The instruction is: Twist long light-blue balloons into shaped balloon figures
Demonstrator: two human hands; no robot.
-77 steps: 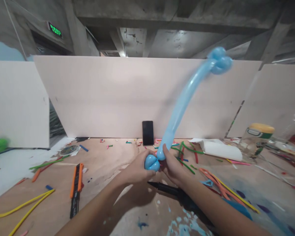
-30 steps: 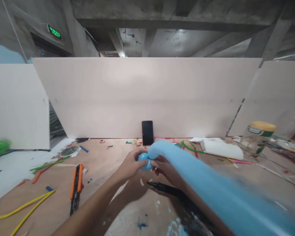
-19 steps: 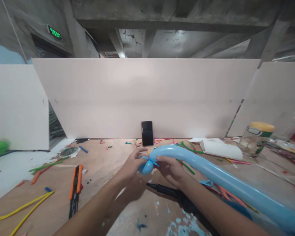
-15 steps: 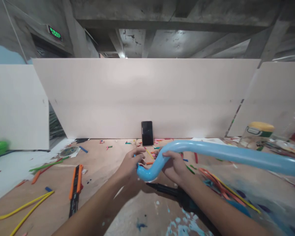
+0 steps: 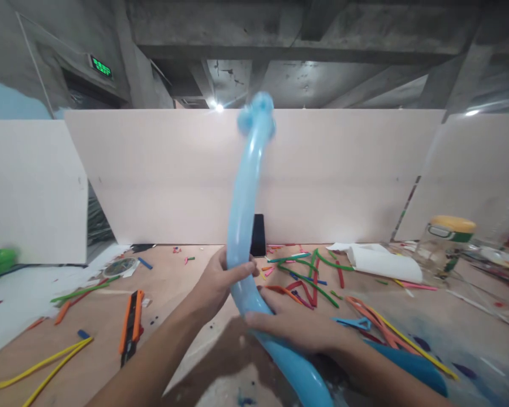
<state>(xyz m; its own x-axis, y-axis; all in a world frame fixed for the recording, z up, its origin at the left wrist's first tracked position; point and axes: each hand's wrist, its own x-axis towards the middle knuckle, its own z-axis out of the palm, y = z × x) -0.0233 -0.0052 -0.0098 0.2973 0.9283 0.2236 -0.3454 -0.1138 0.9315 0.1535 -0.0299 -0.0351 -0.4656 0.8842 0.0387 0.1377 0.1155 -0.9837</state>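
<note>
A long blue modelling balloon (image 5: pixel 242 198) rises in front of me, with a cluster of small twisted bubbles (image 5: pixel 261 110) at its top. Its lower part curves down and right, out of the bottom of the view. Around the balloon's middle, my left hand (image 5: pixel 223 280) is closed, thumb across the front. My right hand (image 5: pixel 292 319) grips it just below, fingers behind and thumb over it. Partly hidden behind the balloon, a dark phone (image 5: pixel 258 234) leans against the white board.
Uninflated balloons (image 5: pixel 314 277) in several colours litter the table. An orange-and-black utility knife (image 5: pixel 131 322) and yellow balloon strips (image 5: pixel 59 356) lie left. At right are a white paper roll (image 5: pixel 384 263), a yellow-lidded jar (image 5: pixel 447 237) and a blue pump-like object (image 5: pixel 407 364). A white board (image 5: pixel 322 175) stands behind.
The balloon has swung from lying across to the right to standing upright, its bubble cluster now in view at the top. My left hand has closed around it; both hands have moved along it.
</note>
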